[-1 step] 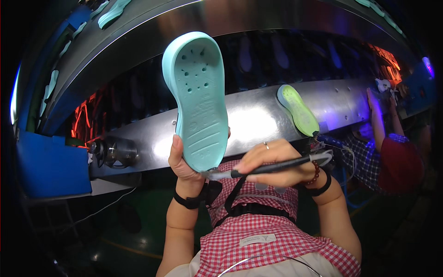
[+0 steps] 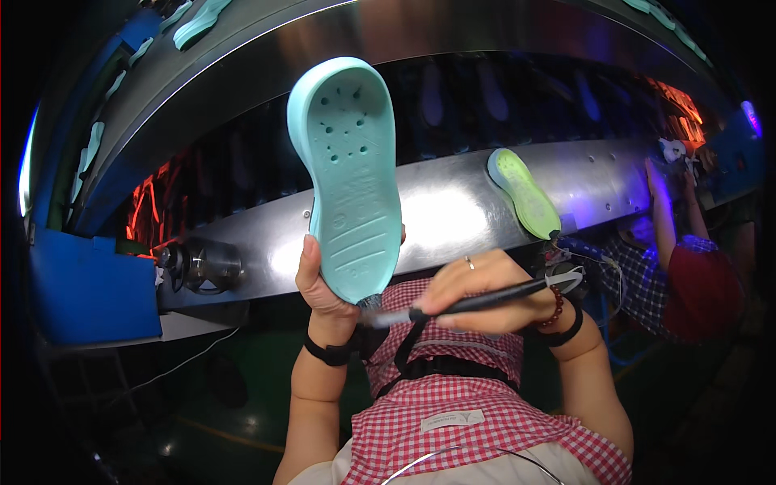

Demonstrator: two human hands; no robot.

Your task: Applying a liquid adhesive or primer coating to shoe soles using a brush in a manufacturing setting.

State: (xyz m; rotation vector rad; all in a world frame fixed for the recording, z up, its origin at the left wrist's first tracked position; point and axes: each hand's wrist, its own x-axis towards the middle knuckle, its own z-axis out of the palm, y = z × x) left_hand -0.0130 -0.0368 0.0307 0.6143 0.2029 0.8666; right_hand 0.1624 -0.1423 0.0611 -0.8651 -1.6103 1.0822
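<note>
A turquoise shoe sole (image 2: 356,186) stands nearly upright in front of me, its hollow inner side with holes and ridges facing me. My left hand (image 2: 325,301) is closed around its lower end, thumb at the left edge and fingertips showing at the right. In my right hand (image 2: 489,283) is a brush (image 2: 497,297) with a black handle and a grey tube or cable at its rear. The brush's blurred tip lies at the sole's bottom edge, where a dark patch shows. Whether bristles touch the sole I cannot tell.
A yellow-green sole (image 2: 525,194) lies on the shiny metal ledge (image 2: 453,214). Left on the ledge stands a clear jar-like container (image 2: 212,265) beside a blue box (image 2: 89,287). More soles (image 2: 198,24) lie on the far belt. A co-worker's arms (image 2: 663,202) reach in at right.
My right hand and the brush have shifted slightly, the brush tip a little lower. The turquoise sole has moved a touch to the right in my left hand.
</note>
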